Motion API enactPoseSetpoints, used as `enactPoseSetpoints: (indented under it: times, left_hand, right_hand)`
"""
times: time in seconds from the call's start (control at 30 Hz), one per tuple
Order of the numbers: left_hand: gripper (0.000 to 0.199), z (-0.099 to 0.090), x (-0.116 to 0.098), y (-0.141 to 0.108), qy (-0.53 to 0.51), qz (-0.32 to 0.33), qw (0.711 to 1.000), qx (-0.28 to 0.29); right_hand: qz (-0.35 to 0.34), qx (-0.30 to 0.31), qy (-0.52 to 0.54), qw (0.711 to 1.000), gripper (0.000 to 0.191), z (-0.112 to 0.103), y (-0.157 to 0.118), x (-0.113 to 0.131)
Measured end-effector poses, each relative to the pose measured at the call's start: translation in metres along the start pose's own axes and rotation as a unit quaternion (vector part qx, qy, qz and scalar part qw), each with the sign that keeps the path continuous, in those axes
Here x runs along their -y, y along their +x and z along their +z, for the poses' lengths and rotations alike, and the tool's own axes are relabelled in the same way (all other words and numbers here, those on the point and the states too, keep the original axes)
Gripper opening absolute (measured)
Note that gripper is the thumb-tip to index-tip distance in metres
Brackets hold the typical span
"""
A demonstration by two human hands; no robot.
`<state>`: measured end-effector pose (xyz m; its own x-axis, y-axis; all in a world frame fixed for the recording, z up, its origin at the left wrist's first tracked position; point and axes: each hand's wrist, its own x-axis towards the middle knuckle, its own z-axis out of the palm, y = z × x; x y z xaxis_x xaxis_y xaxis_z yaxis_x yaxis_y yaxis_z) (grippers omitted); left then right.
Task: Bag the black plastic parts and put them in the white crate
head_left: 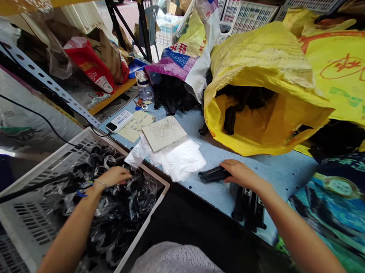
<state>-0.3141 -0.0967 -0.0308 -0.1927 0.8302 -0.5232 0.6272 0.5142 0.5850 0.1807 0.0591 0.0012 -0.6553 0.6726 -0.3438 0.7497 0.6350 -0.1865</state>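
My left hand (114, 176) is above the near side of a white plastic crate (164, 189), its fingers loosely stretched out and nothing visible in them. Below it, black parts in clear plastic bags (110, 222) fill the crate. On the blue tabletop, my right hand (237, 172) is closed around the end of a long black plastic part (212, 174). Just in front of that hand, several similar black parts (249, 209) lie side by side. To the left is a stack of thin white plastic bags (181, 163), partly under a scratched pale square tile (164, 133).
A yellow woven sack (262, 132) lies with its mouth open, black parts inside. Another sack (176, 67) spills black parts behind the tile. A phone-like white device (120, 122), a paper note (136, 126) and a clear bottle (145, 87) stand near the shelf (111, 98).
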Motion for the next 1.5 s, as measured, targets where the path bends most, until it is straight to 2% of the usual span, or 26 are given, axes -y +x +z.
enactPoseSetpoints:
  times: [0.03, 0.07, 0.13, 0.17, 0.23, 0.27, 0.33, 0.4, 0.47, 0.53, 0.57, 0.63, 0.7, 0.77, 0.8, 0.83, 0.9, 1.0, 1.1, 1.13, 1.2, 1.3, 1.4, 1.43, 1.47, 1.5]
  left_hand:
    - [0.032, 0.026, -0.022, 0.002, -0.018, 0.061, 0.997, 0.046]
    - [0.032, 0.053, -0.047, 0.003, -0.033, 0.150, 0.986, 0.058]
    - [0.027, 0.108, -0.096, 0.007, -0.025, 0.326, 0.944, -0.033]
    - [0.024, 0.131, -0.117, 0.010, -0.007, 0.370, 0.925, -0.085]
    - [0.013, 0.163, -0.148, 0.021, 0.034, 0.399, 0.906, -0.134]
    - [0.008, 0.170, -0.157, 0.029, 0.046, 0.396, 0.906, -0.144]
    - [0.011, 0.170, -0.163, 0.047, 0.022, 0.363, 0.923, -0.126]
    - [0.018, 0.158, -0.160, 0.063, -0.052, 0.304, 0.949, -0.067]
    - [0.024, 0.145, -0.155, 0.075, -0.122, 0.249, 0.961, -0.002]
    - [0.025, 0.135, -0.152, 0.081, -0.150, 0.233, 0.960, 0.026]
    - [0.027, 0.131, -0.152, 0.081, -0.155, 0.237, 0.959, 0.025]
    - [0.033, 0.126, -0.151, 0.081, -0.175, 0.245, 0.953, 0.021]
    - [0.040, 0.122, -0.151, 0.079, -0.198, 0.253, 0.947, 0.023]
    - [0.044, 0.119, -0.151, 0.078, -0.216, 0.253, 0.943, 0.034]
    - [0.046, 0.119, -0.151, 0.077, -0.220, 0.250, 0.942, 0.039]
    - [0.047, 0.120, -0.151, 0.076, -0.222, 0.247, 0.942, 0.040]
    - [0.047, 0.123, -0.154, 0.073, -0.216, 0.251, 0.943, 0.034]
    - [0.037, 0.124, -0.157, 0.067, -0.204, 0.273, 0.939, 0.040]
    - [0.017, 0.117, -0.158, 0.062, -0.197, 0.315, 0.928, 0.034]
    - [0.008, 0.113, -0.158, 0.062, -0.167, 0.340, 0.926, 0.013]
    - [0.013, 0.107, -0.158, 0.061, -0.051, 0.392, 0.918, -0.043]
    - [0.025, 0.104, -0.159, 0.059, 0.108, 0.433, 0.890, -0.097]
    - [0.029, 0.100, -0.162, 0.056, 0.094, 0.431, 0.889, -0.123]
    - [0.028, 0.099, -0.163, 0.055, 0.066, 0.421, 0.896, -0.125]
    - [0.024, 0.097, -0.163, 0.054, 0.034, 0.405, 0.906, -0.120]
    - [0.018, 0.095, -0.163, 0.052, -0.001, 0.383, 0.917, -0.106]
  right_hand:
    - [0.021, -0.017, 0.034, 0.999, 0.046, 0.000, 0.000, 0.002]
    - [0.048, -0.037, 0.073, 0.995, 0.046, 0.001, 0.000, 0.005]
    - [0.095, -0.081, 0.170, 0.978, 0.049, 0.005, -0.003, 0.016]
    - [0.114, -0.102, 0.229, 0.961, 0.050, 0.009, -0.005, 0.023]
    - [0.150, -0.151, 0.365, 0.907, 0.052, 0.018, -0.008, 0.039]
    - [0.164, -0.176, 0.435, 0.868, 0.053, 0.024, -0.009, 0.049]
    - [0.173, -0.211, 0.569, 0.776, 0.053, 0.034, -0.009, 0.067]
    - [0.150, -0.210, 0.691, 0.675, 0.050, 0.041, -0.004, 0.086]
    - [0.105, -0.185, 0.786, 0.581, 0.046, 0.044, 0.007, 0.103]
    - [0.061, -0.145, 0.839, 0.521, 0.042, 0.047, 0.020, 0.117]
    - [0.054, -0.130, 0.849, 0.510, 0.040, 0.048, 0.026, 0.122]
    - [0.073, -0.121, 0.844, 0.518, 0.038, 0.052, 0.035, 0.129]
    - [0.104, -0.145, 0.820, 0.543, 0.040, 0.055, 0.035, 0.131]
    - [0.105, -0.173, 0.803, 0.560, 0.043, 0.056, 0.030, 0.129]
    - [0.093, -0.176, 0.806, 0.558, 0.043, 0.055, 0.028, 0.128]
    - [0.078, -0.168, 0.816, 0.547, 0.042, 0.053, 0.027, 0.127]
    - [0.053, -0.119, 0.854, 0.503, 0.039, 0.051, 0.029, 0.125]
    - [0.058, -0.058, 0.894, 0.441, 0.033, 0.052, 0.042, 0.123]
    - [0.082, -0.071, 0.898, 0.427, 0.026, 0.057, 0.052, 0.122]
    - [0.083, -0.076, 0.894, 0.434, 0.026, 0.058, 0.051, 0.122]
    - [0.076, -0.075, 0.878, 0.467, 0.032, 0.058, 0.047, 0.121]
    - [0.082, -0.086, 0.823, 0.556, 0.038, 0.058, 0.038, 0.118]
    - [0.142, -0.197, 0.707, 0.664, 0.043, 0.060, 0.028, 0.114]
    - [0.159, -0.235, 0.672, 0.684, 0.047, 0.061, 0.025, 0.113]
    - [0.166, -0.256, 0.656, 0.690, 0.050, 0.061, 0.021, 0.112]
    - [0.159, -0.257, 0.665, 0.683, 0.051, 0.060, 0.016, 0.112]
